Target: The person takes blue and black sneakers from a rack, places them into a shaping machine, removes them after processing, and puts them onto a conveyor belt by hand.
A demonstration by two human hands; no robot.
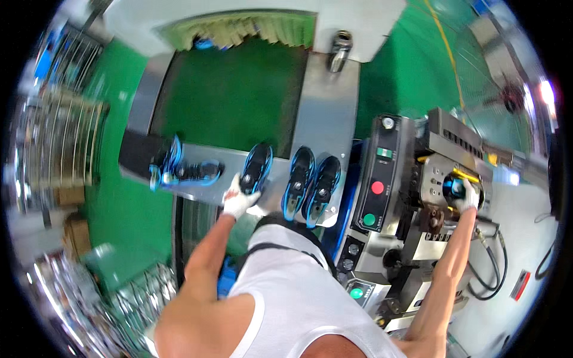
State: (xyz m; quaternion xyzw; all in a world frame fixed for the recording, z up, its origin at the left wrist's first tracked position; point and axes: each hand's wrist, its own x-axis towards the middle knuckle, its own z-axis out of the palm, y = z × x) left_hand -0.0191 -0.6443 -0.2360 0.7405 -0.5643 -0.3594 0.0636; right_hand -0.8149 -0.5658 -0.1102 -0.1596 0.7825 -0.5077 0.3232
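L hand [239, 200], white glove, grips the heel end of a black/blue shoe [256, 168] lying on the steel ledge [325, 107] beside the green belt [236, 89]; fingers closed round it, shoe touching the ledge, not lifted as far as I can tell. R hand [467, 196], also gloved, is up at the press machine [441, 173] on the right, closed on or pressed against something dark w/ blue at the round opening. Looks like another shoe, but too small to be sure.

Progress, judged from layout: mid-cycle. Two more shoes [311, 179] sit side by side on the ledge just right of the held one, soles toward the person. Can't tell if they're waiting or finished. One shoe [185, 172] lies further left at the belt's near edge, next to a black block; near it but apart from the L hand. A bit of blue shows at the far end of the belt under the curtain [239, 27], poss. another shoe, unclear.

So: one item at the machine, one in the L hand, at least three others staged. Plenty left, by my reading. Control panel [376, 179] w/ red and green buttons sits between ledge and machine, untouched by either hand.
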